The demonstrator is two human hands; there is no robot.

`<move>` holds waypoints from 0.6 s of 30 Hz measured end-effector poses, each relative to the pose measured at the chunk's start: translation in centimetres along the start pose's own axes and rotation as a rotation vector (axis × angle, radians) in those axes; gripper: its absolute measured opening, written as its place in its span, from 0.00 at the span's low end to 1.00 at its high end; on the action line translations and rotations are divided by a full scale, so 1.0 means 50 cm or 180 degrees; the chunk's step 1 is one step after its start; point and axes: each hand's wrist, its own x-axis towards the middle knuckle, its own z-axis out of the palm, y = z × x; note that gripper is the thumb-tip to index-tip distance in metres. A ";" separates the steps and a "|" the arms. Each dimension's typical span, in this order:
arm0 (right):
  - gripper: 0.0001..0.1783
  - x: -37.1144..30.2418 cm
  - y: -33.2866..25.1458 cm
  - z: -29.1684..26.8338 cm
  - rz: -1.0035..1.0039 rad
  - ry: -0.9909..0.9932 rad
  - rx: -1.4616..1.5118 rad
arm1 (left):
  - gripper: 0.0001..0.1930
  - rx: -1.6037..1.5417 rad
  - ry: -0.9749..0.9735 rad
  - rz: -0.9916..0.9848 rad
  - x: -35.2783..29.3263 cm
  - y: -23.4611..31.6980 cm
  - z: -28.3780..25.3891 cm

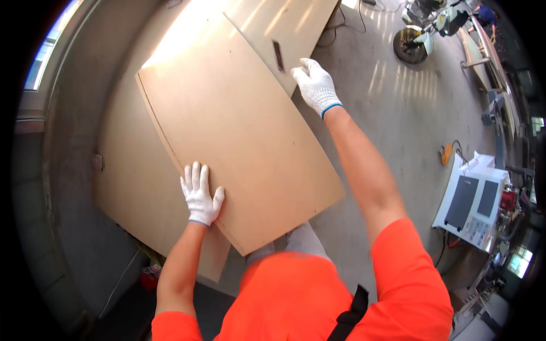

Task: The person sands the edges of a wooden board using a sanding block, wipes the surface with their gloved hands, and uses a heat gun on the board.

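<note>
A large tan board (239, 119) lies at a slant in front of me, over other tan sheets. My left hand (202, 196), in a white knit glove, rests flat on its left edge with the fingers stretched out. Beyond the board's right edge is my right hand (315, 85), gloved the same way. Its fingers are loosely bent and apart, and nothing shows in them. Just left of it, over the far sheet, is a narrow dark strip-like thing (278, 55), slightly blurred; whether it lies on the sheet or is in the air I cannot tell.
More tan sheets (122, 165) spread under the board, to the left and far side. A motorbike (412, 44) stands at the far right. Nearer on the right is a white machine housing (469, 199) with grey panels, with an orange tool-like thing (446, 153) beside it. Cables trail across the floor.
</note>
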 end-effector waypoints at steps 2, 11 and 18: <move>0.32 -0.087 0.052 -0.025 -0.0144 -0.0364 -0.0730 | 0.42 0.0044 0.0041 0.0018 -0.002 -0.006 0.009; 0.36 -0.447 0.239 -0.119 0.1674 -0.1082 0.0577 | 0.44 -0.0001 0.0116 0.0078 -0.025 -0.016 0.014; 0.37 -0.383 0.227 -0.083 0.1537 -0.0897 0.0370 | 0.44 -0.0032 0.0109 0.0073 -0.020 -0.005 0.021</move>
